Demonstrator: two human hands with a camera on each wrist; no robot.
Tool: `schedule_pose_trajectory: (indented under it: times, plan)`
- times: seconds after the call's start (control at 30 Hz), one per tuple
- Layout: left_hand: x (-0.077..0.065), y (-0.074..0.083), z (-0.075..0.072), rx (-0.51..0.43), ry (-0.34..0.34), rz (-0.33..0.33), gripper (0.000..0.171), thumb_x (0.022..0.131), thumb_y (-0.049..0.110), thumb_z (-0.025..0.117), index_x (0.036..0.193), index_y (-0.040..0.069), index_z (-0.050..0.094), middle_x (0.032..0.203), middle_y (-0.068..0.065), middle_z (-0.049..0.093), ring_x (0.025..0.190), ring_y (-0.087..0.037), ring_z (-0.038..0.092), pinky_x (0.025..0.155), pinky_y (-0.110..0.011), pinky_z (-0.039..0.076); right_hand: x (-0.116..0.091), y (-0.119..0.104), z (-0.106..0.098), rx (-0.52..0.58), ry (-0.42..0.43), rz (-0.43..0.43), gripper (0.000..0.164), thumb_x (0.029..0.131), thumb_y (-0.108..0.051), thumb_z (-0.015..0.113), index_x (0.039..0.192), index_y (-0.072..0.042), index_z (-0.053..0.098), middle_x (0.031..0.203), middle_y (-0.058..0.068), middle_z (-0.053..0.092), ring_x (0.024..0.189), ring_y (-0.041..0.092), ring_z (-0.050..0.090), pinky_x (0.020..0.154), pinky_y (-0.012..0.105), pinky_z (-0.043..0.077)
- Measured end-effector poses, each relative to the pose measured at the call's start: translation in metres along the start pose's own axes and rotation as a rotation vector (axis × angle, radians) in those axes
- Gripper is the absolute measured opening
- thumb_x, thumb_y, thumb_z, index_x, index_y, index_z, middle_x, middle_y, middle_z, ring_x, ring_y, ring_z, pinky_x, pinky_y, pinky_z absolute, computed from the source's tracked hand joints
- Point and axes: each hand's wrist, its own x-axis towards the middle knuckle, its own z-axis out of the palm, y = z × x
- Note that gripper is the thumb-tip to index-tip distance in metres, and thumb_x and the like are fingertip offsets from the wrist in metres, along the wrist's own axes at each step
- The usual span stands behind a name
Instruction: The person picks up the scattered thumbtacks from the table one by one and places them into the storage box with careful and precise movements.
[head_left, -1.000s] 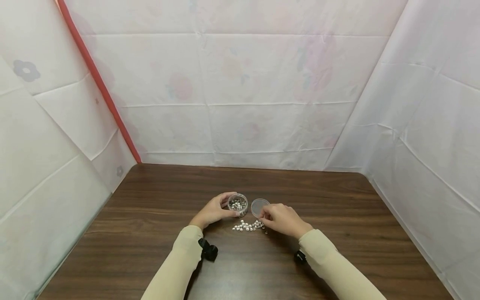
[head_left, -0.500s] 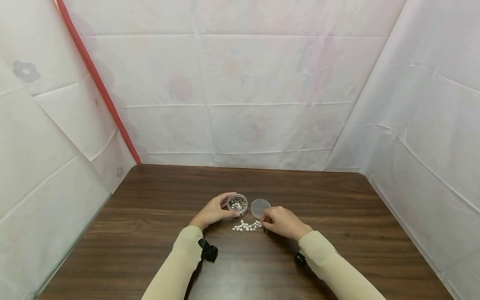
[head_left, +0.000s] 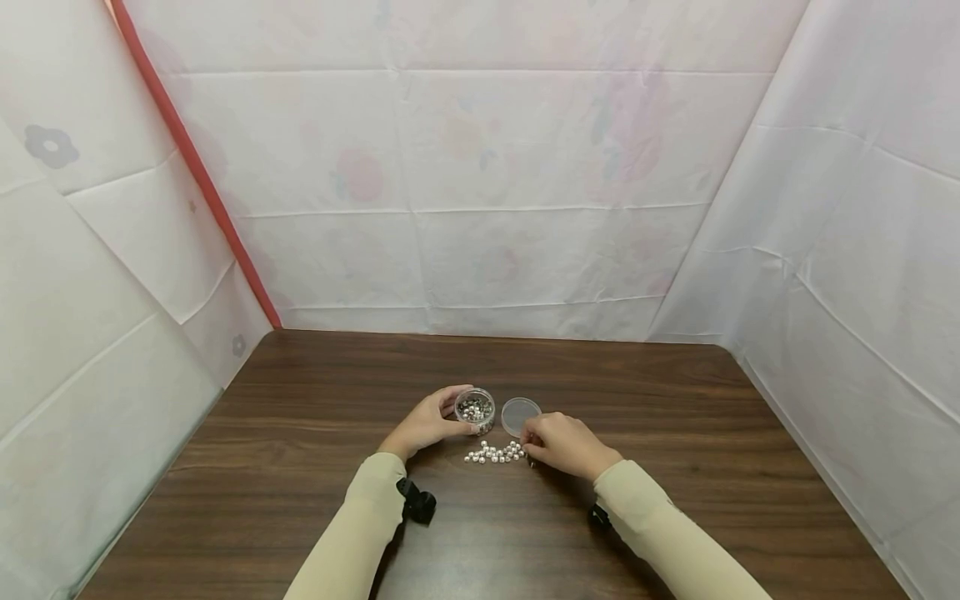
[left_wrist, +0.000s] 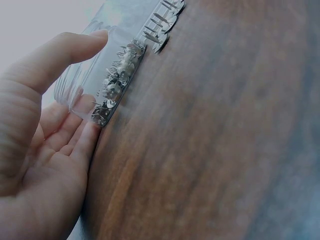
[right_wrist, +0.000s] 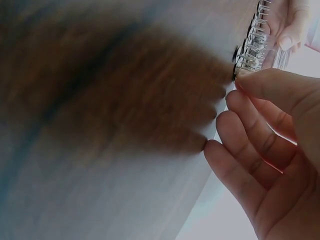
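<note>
My left hand (head_left: pixel 431 422) grips a clear round jar (left_wrist: pixel 80 85) from its left side, thumb in front and fingers behind. Inside the open jar lie silver thumbtacks (head_left: pixel 476 409). In front of it, a loose group of thumbtacks (head_left: pixel 496 453) rests on the table; in the left wrist view several stand points up. At the right end of this group, my right hand (head_left: pixel 566 442) pinches a thumbtack (right_wrist: pixel 235 70) low at the tabletop, thumb foremost. The forefinger and most of that tack are hidden. The other fingers are bent, their tips near the table.
A clear round lid (head_left: pixel 521 416) lies right of the jar, just behind my right fingers. The brown wooden table (head_left: pixel 360 367) is bounded by white patterned cloth (head_left: pixel 480 167) at the back and sides. Black cameras (head_left: pixel 417 501) sit at the wrists.
My right hand has shifted slightly down and right, away from the lid, to the right end of the thumbtacks, then stayed there. My left hand and the jar keep their place.
</note>
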Motion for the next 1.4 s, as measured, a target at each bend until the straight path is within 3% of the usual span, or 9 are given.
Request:
schedule_pose_trajectory:
  times: [0.5, 0.73, 0.9, 1.1, 1.4]
  plan:
    - [0.002, -0.003, 0.0, -0.024, -0.008, 0.011, 0.078, 0.07, 0.036, 0.082, 0.138, 0.024, 0.045, 0.142, 0.0, 0.041, 0.129, -0.023, 0.035, 0.109, -0.05, 0.031, 0.0, 0.006, -0.003, 0.062, -0.035, -0.002, 0.006, 0.087, -0.021, 0.066, 0.082, -0.024, 0.064, 0.07, -0.015, 0.056, 0.06, -0.001, 0.049, 0.053, 0.021, 0.048]
    - [-0.009, 0.022, -0.003, -0.02, -0.053, 0.022, 0.076, 0.077, 0.024, 0.078, 0.141, 0.011, 0.039, 0.145, -0.012, 0.037, 0.13, -0.03, 0.033, 0.108, -0.052, 0.031, 0.003, 0.008, -0.014, 0.116, -0.002, 0.019, 0.005, 0.086, -0.021, 0.067, 0.082, -0.022, 0.064, 0.07, -0.015, 0.058, 0.059, 0.001, 0.05, 0.052, 0.022, 0.048]
    - [-0.014, 0.032, -0.004, -0.013, -0.055, 0.025, 0.073, 0.078, 0.021, 0.076, 0.141, 0.011, 0.04, 0.143, -0.014, 0.038, 0.129, -0.031, 0.034, 0.107, -0.051, 0.033, 0.007, 0.012, -0.018, 0.128, 0.019, 0.032, 0.008, 0.087, -0.02, 0.065, 0.082, -0.024, 0.062, 0.071, -0.015, 0.058, 0.06, -0.001, 0.051, 0.053, 0.021, 0.049]
    - [-0.013, 0.033, -0.004, -0.012, -0.051, 0.02, 0.069, 0.078, 0.021, 0.076, 0.138, 0.017, 0.043, 0.144, -0.012, 0.038, 0.13, -0.03, 0.033, 0.109, -0.051, 0.031, 0.014, 0.009, -0.017, 0.133, 0.039, 0.02, 0.007, 0.088, -0.022, 0.064, 0.082, -0.024, 0.061, 0.071, -0.016, 0.059, 0.061, -0.001, 0.052, 0.054, 0.021, 0.049]
    - [-0.011, 0.028, -0.004, -0.027, -0.064, 0.021, 0.074, 0.078, 0.022, 0.076, 0.141, 0.011, 0.039, 0.141, -0.016, 0.041, 0.128, -0.031, 0.036, 0.106, -0.053, 0.034, 0.028, 0.001, -0.013, 0.162, 0.089, 0.047, 0.007, 0.091, -0.027, 0.061, 0.088, -0.021, 0.063, 0.075, -0.015, 0.059, 0.064, -0.001, 0.052, 0.054, 0.021, 0.05]
